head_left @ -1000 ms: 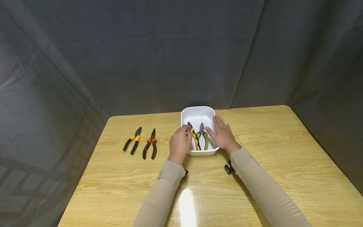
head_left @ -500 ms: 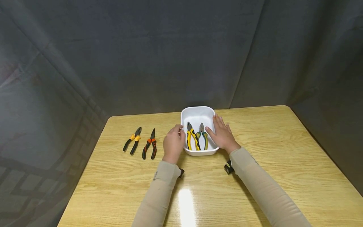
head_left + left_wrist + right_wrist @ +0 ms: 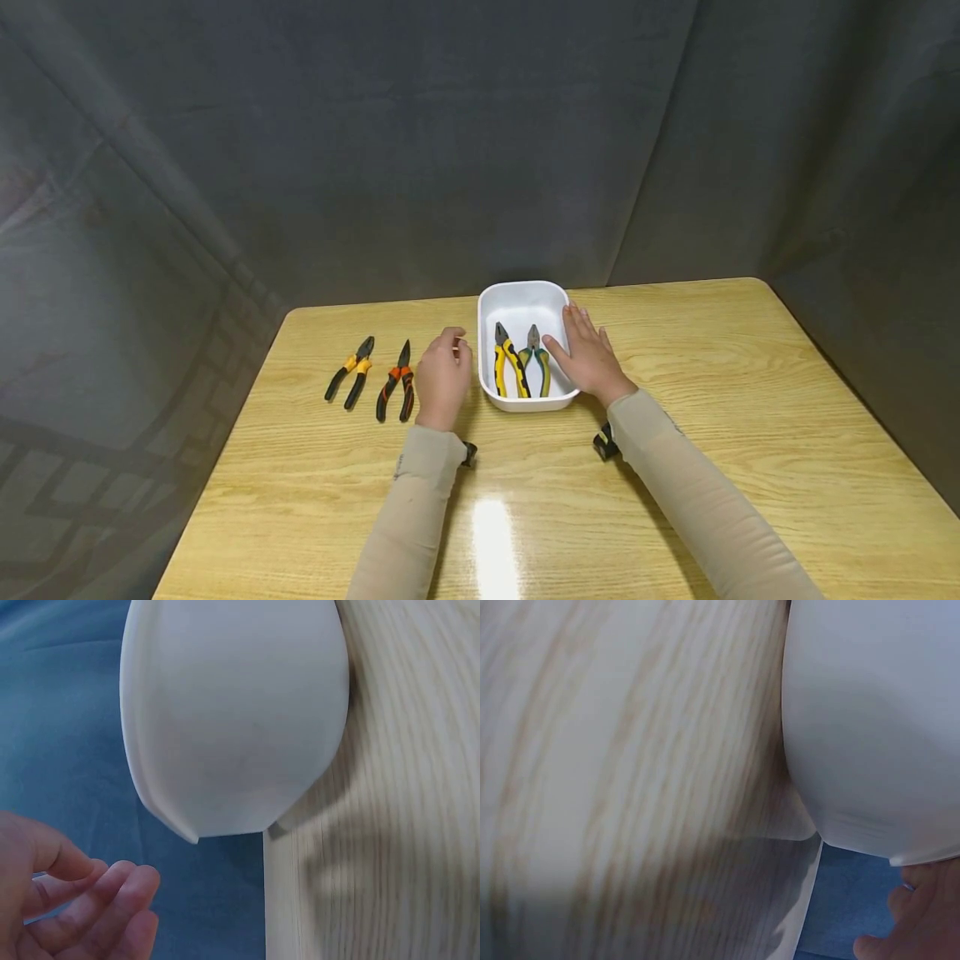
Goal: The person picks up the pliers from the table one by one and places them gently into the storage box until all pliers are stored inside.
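Note:
A white tray (image 3: pixel 525 293) holds two pliers side by side: yellow-and-black pliers (image 3: pixel 512 367) on the left and green-and-yellow pliers (image 3: pixel 535 354) on the right. My right hand (image 3: pixel 595 360) rests over the tray's right rim with its fingers spread and the thumb reaching inside. Left of the tray, my left hand (image 3: pixel 444 375) is apart from it, over the table. In the left wrist view its fingers (image 3: pixel 112 904) are loosely bent and hold nothing. Just left of that hand lie orange-and-black long-nose pliers (image 3: pixel 397 383).
Farther left on the wooden table (image 3: pixel 300 467) lie pliers with yellow-orange and black handles (image 3: pixel 352 373). A dark grey curtain (image 3: pixel 420 167) stands behind the table and along both sides.
My left hand has let go of the yellow-and-black pliers inside the tray and moved left, out past the tray's rim. My right hand has stayed on the rim.

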### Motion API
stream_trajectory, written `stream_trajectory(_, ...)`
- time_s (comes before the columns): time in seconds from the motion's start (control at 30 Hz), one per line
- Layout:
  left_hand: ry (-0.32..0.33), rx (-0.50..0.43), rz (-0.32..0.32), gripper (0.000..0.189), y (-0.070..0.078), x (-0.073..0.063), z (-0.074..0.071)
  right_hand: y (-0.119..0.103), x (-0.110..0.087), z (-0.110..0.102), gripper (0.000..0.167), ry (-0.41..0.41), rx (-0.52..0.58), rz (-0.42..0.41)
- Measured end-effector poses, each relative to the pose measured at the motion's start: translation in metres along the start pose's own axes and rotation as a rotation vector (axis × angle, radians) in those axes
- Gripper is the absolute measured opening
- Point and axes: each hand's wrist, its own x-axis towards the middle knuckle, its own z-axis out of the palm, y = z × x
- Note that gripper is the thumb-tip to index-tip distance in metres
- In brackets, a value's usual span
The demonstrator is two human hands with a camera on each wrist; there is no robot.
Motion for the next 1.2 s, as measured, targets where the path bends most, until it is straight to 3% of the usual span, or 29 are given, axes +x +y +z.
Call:
stream_trajectory(0.6, -0.016, -0.071, -0.087, 0.026, -0.023, 0.005, -0.011, -0.001, -0.002, 0.0, 0.083, 0.002, 0.002, -0.006)
stream_trajectory(1.2, -0.078, -0.048, -0.241, 0.032, -0.04, 0.007, -0.023, -0.001, -0.001, 0.0, 0.08, 0.003, 0.009, 0.002)
